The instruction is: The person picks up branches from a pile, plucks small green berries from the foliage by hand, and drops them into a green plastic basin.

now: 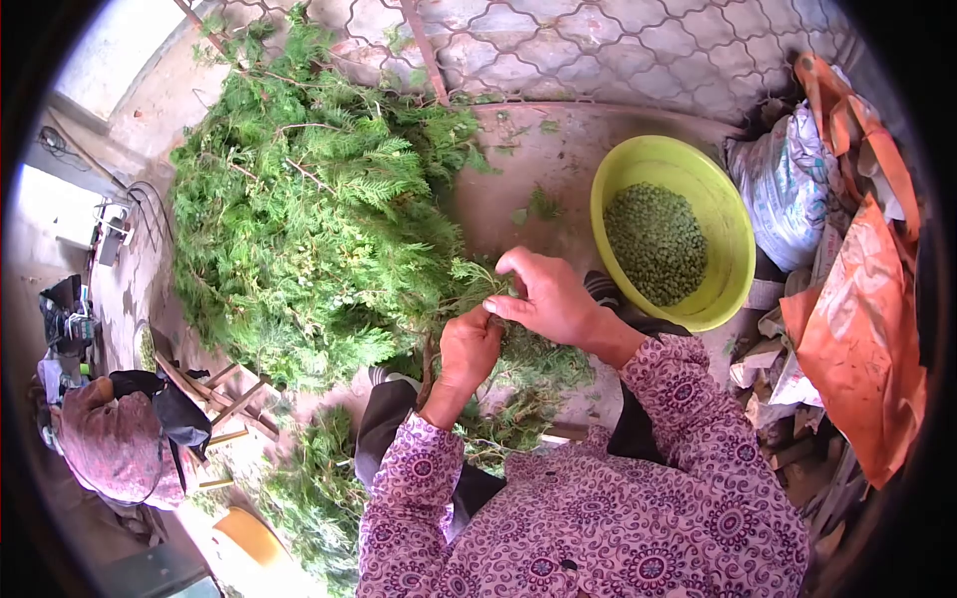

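A leafy evergreen sprig (483, 284) is between my two hands, in front of my lap. My left hand (467, 351) is closed around its stem, thumb and fingers pressed together. The thumb and forefinger of my right hand (550, 297) curl round its leafy end, where small green bits show; details between the fingertips are hidden. Just left of my hands lies a large heap of cut evergreen branches (309, 209). A yellow-green plastic basin (733, 234) stands beyond my right hand, with many small green cones or berries (656, 244) in its bottom.
More cut branches (319, 468) lie on the floor by my legs. A wire mesh fence (598, 50) runs along the back. White sacks (783, 184), an orange sack (862, 339) and wood scraps are at the right. Another person (120, 439) sits at the left near a wooden frame (224, 399).
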{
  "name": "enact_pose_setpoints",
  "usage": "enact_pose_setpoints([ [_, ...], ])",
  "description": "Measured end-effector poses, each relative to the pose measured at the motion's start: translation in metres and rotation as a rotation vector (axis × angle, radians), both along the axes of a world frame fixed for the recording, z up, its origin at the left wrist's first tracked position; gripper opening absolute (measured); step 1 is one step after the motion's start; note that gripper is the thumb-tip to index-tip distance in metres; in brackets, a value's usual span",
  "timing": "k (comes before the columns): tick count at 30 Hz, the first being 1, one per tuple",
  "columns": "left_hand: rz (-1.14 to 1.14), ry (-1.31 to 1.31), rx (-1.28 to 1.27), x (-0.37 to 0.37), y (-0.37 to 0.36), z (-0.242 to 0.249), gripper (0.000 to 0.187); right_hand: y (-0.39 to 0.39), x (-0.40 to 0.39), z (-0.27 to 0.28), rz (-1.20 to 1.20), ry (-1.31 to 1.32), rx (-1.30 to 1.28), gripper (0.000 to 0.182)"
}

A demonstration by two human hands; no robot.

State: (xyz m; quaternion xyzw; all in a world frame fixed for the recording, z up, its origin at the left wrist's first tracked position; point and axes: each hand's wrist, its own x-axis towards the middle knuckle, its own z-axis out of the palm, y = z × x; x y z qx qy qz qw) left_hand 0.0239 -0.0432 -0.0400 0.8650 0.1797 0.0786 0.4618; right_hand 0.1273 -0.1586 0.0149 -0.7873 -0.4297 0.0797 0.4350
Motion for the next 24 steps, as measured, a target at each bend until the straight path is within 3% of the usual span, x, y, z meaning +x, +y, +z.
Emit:
enact_pose_setpoints([
  [4, 0.025, -0.058, 0.021, -0.001, 0.004, -0.004, 0.009, 0.000, -0.002, -0.001, -0.080, 0.018, 0.042, 0.032],
  [7, 0.020, -0.044, 0.031, -0.002, 0.005, -0.007, 0.007, 0.001, 0.000, -0.012, 0.018, -0.034, -0.073, 0.029],
  [11, 0.018, -0.080, 0.020, -0.002, 0.005, -0.002, 0.010, 0.003, 0.001, -0.013, 0.010, -0.056, -0.020, 0.027],
  [16, -0.013, -0.170, -0.256, -0.003, 0.009, 0.004, 0.017, -0.004, 0.016, 0.007, 0.141, 0.562, -0.055, 0.035],
  [18, -0.035, -0.169, -0.377, -0.001, 0.009, 0.010, 0.019, -0.007, 0.019, 0.011, 0.160, 0.613, -0.025, 0.036],
  [20, -0.062, -0.191, -0.474, 0.000, 0.009, 0.013, 0.016, -0.011, 0.018, 0.023, 0.167, 1.108, 0.011, 0.035],
  [24, -0.029, -0.171, -0.440, 0.001, 0.012, 0.024, 0.011, -0.025, 0.021, 0.030, 0.327, 1.294, 0.114, 0.033],
])
